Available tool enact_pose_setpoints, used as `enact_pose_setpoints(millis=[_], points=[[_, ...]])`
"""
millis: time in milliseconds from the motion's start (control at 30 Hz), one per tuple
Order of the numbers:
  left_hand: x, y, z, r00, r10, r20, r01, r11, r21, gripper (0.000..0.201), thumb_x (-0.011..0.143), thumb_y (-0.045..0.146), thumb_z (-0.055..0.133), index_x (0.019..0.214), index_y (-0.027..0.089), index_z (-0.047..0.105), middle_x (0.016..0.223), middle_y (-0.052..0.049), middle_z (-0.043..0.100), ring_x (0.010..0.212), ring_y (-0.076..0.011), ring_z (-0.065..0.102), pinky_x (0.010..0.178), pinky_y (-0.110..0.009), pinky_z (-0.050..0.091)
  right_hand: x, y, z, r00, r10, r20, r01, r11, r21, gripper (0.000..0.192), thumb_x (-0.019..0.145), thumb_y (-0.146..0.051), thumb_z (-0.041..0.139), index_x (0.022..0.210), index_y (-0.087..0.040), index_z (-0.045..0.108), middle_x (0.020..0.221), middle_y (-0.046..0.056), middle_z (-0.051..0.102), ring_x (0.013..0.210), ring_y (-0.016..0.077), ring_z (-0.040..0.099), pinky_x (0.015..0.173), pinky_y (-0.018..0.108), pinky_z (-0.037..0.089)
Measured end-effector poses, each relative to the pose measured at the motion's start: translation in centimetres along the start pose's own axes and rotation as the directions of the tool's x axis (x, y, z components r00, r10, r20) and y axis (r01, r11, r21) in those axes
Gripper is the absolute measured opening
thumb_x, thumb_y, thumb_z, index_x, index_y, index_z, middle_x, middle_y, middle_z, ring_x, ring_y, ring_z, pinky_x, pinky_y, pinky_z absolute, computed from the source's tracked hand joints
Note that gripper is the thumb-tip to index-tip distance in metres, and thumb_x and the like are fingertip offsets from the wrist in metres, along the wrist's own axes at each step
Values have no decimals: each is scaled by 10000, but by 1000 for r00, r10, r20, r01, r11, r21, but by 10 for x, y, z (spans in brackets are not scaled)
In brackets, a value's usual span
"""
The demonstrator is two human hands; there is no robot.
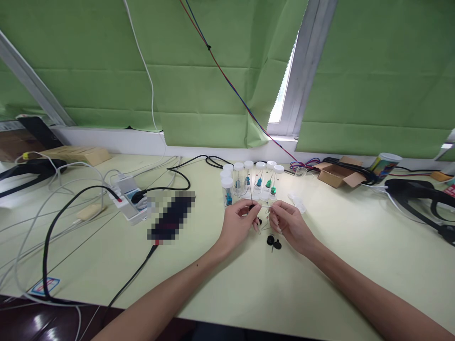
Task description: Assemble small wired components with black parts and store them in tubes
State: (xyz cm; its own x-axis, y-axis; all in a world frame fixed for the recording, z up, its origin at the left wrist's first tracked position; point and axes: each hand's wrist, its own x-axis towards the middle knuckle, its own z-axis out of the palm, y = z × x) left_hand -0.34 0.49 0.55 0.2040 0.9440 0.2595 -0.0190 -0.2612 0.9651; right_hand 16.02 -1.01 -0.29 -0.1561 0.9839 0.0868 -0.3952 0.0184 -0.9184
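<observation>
My left hand (pixel 239 221) pinches a small black part with thin wire leads (pixel 252 206) above the pale green table (pixel 249 284). My right hand (pixel 289 223) is close beside it, fingers closed on the thin leads at about the same height. Two more small black round parts (pixel 273 242) lie on the table just below my hands. Behind my hands stands a cluster of small clear vials with white caps (pixel 249 182), several holding blue or green components.
A white power strip (pixel 128 199) with a black plug and tangled cables sits at the left. A blurred dark object (pixel 172 215) lies next to it. An open cardboard box (pixel 337 174), a printed cup (pixel 384 166) and black cables are at the back right.
</observation>
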Motion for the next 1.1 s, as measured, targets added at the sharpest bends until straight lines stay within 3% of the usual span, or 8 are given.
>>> enact_pose_setpoints(millis=[233,1100], points=[[2,3,-1,1000,-17,-11,16,999,-32,237,826,395,647,816,158,653,578,16,581,448,-104,539,494,-236,465,0,1,-4,999,-3,46,4,1000,-15,242,818,-377,707,1000,-230,646,691,-31,567,473,67,428,454,229,326],[0,1,-1,1000,-8,15,8,1000,16,269,831,428,631,809,161,660,595,11,586,464,-102,536,503,-238,453,2,3,-3,999,-40,-29,38,997,-72,264,785,-448,732,799,-187,694,642,-24,543,486,71,446,448,229,320]])
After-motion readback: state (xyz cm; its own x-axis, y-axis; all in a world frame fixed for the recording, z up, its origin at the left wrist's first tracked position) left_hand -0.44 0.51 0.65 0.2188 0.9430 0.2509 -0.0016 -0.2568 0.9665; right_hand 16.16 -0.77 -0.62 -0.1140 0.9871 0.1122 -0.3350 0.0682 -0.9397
